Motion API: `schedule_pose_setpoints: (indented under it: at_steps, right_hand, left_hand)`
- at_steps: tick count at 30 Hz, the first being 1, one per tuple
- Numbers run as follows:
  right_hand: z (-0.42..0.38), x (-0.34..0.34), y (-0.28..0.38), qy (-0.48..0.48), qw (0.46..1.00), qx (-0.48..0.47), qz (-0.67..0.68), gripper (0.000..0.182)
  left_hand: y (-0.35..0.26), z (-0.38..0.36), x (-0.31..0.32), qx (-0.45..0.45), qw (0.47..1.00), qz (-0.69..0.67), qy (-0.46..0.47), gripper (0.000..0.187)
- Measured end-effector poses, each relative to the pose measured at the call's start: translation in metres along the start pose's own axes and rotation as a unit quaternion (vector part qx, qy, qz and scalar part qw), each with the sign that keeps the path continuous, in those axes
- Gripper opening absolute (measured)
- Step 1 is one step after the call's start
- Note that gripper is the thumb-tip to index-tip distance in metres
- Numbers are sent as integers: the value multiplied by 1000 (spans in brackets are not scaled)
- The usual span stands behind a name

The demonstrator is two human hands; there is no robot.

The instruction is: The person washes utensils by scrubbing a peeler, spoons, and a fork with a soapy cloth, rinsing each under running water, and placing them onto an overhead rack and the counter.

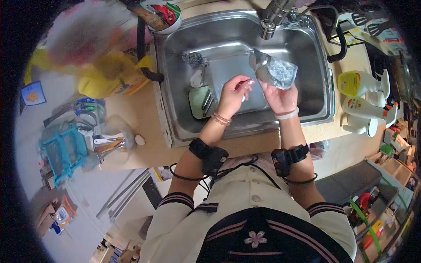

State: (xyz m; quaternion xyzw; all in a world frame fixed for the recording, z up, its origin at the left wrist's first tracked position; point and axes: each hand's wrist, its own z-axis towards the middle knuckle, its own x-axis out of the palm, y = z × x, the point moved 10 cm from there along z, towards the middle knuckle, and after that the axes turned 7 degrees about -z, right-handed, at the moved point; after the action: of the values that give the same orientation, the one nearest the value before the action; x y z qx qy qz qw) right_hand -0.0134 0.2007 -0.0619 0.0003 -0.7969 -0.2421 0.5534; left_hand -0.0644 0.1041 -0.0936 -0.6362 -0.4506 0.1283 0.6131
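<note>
Over the steel sink, my right hand holds a clear, crinkled plastic pouch from below, its palm turned up. The pouch looks wet and shiny, with a whitish patch on it. Just to the left is my left hand, fingers curled and thumb brought in to the fingertips; I cannot tell what, if anything, is pinched there. Under both hands the sink floor looks wet. At its left side sit a metal scouring pad and a pale green dish with dark, slim items in it.
A metal faucet reaches over the sink's back edge. To the right stand two spray bottles and a white bottle. On the left are a yellow bottle, a teal rack and a container of utensils.
</note>
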Motion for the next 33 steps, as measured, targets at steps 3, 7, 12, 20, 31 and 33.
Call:
schedule_pose_setpoints:
  at_steps: [3,7,12,20,31,33]
  right_hand:
    - [17,-8,-13,36,998,9,-47,30]
    - [23,4,-15,-56,965,-37,-255,21]
    - [34,-8,-7,-159,953,-42,-256,17]
    - [40,-10,-12,-123,966,-21,-227,17]
    - [40,6,50,-30,982,-70,-176,43]
    - [26,23,66,-17,976,-97,-196,47]
  left_hand:
    - [-3,-3,4,-2,1000,-6,2,8]
    - [-11,-12,-2,83,990,89,-65,3]
    - [-29,-20,10,93,980,149,-90,5]
    - [-37,-13,10,129,954,248,-108,5]
    - [-61,-29,3,130,962,214,-112,5]
    - [-75,-38,0,138,966,179,-125,5]
